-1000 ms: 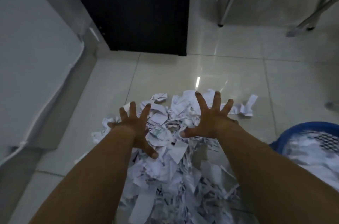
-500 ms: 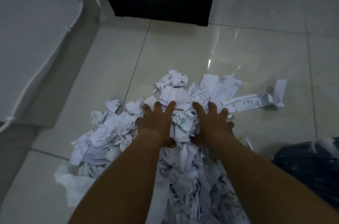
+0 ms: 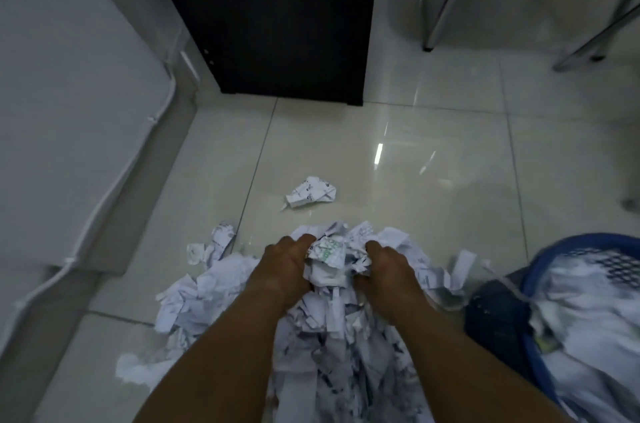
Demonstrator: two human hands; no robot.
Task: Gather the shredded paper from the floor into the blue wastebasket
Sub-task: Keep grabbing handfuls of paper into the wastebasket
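A pile of white shredded paper (image 3: 332, 325) lies on the tiled floor in front of me. My left hand (image 3: 282, 265) and my right hand (image 3: 388, 265) press in from both sides of a bunch of scraps at the pile's far end, fingers curled around it. One crumpled scrap (image 3: 311, 196) lies apart, farther out on the floor. The blue wastebasket (image 3: 540, 270) sits at the lower right, holding white paper inside its rim.
A dark cabinet (image 3: 270, 17) stands ahead. A white wall panel with a cable (image 3: 114, 180) runs along the left. Metal chair legs (image 3: 433, 10) stand at the upper right. A dark patch (image 3: 495, 315) lies beside the basket.
Both hands went from spread wide over the pile to pressed flat on it, then drew the far scraps toward me and curled shut around a bunch. One crumpled scrap stayed behind.
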